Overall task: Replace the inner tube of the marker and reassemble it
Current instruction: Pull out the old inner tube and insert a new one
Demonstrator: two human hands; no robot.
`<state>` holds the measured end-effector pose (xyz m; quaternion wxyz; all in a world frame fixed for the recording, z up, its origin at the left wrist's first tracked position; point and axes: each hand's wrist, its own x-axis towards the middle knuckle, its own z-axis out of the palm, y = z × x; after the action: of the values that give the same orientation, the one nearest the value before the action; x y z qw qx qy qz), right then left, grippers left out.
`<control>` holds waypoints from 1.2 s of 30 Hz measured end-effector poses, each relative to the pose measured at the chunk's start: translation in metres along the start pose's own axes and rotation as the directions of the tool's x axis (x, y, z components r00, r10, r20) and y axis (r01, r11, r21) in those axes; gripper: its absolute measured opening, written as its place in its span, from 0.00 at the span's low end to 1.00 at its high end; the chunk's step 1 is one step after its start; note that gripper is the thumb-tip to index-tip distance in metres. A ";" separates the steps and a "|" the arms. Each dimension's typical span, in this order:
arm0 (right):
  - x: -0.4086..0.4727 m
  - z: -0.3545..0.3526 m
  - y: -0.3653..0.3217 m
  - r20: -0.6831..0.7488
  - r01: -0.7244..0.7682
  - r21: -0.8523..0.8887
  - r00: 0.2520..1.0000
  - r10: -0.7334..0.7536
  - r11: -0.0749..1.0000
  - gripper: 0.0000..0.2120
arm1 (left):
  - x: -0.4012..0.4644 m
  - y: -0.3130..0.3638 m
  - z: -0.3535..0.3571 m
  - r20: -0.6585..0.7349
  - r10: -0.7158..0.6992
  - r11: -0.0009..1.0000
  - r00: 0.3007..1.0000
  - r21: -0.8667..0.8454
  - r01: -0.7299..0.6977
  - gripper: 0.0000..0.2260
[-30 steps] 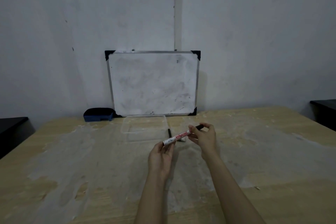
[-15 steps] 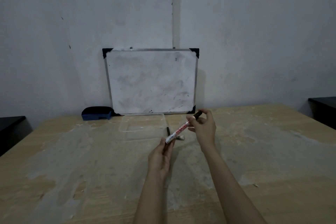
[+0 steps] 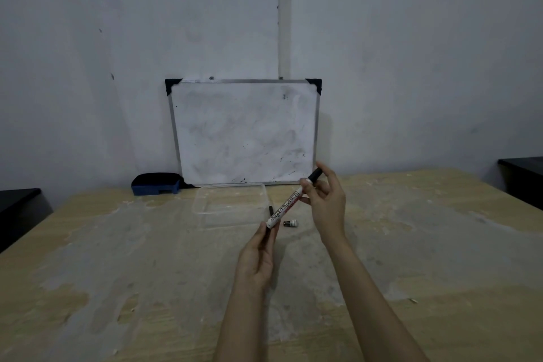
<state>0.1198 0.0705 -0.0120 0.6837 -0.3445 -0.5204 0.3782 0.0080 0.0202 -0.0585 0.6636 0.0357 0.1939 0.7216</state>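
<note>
A white marker (image 3: 284,206) with red and black lettering and a black cap end slants up to the right above the table. My right hand (image 3: 326,203) grips its upper part, just below the black end. My left hand (image 3: 258,253) meets its lower, open end, and its fingers pinch a thin dark inner tube (image 3: 268,236) that runs into the barrel. Most of that tube is hidden. A second thin black tube (image 3: 270,210) lies on the table by the tray. A small dark-and-white end plug (image 3: 291,223) lies on the table under the marker.
A clear plastic tray (image 3: 202,209) sits behind my hands. A whiteboard (image 3: 244,132) leans on the wall, with a blue eraser (image 3: 155,184) to its left. The wooden table (image 3: 117,273) is worn and patchy. Dark furniture stands at both side edges.
My right hand has risen and the marker has tilted from nearly level to steep. My left hand has stayed at the lower end.
</note>
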 end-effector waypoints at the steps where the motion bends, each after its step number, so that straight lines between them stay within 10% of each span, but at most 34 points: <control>1: 0.000 0.000 0.000 -0.005 -0.012 -0.003 1.000 0.012 1.000 0.21 | 0.000 0.000 0.000 0.008 0.006 1.000 1.000 0.003 -0.006 0.13; 18: -0.005 -0.019 0.017 -0.188 -0.304 0.368 0.901 0.391 0.879 0.20 | 0.006 0.002 -0.003 0.029 0.206 0.953 0.978 0.219 -0.207 0.10; 29: -0.003 -0.022 0.018 -0.187 -0.379 0.461 0.843 0.505 0.803 0.17 | 0.001 0.024 -0.017 0.001 0.415 0.581 0.910 0.769 -0.266 0.03; 36: -0.003 -0.022 0.022 -0.183 -0.423 0.491 0.804 0.565 0.762 0.14 | -0.001 0.030 -0.019 -0.001 0.453 0.578 0.892 0.762 -0.293 0.02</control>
<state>0.1375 0.0763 -0.0369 0.6906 -0.3696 -0.1953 0.5901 -0.0260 0.0132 -0.0659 0.3998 0.2725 0.5233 0.7014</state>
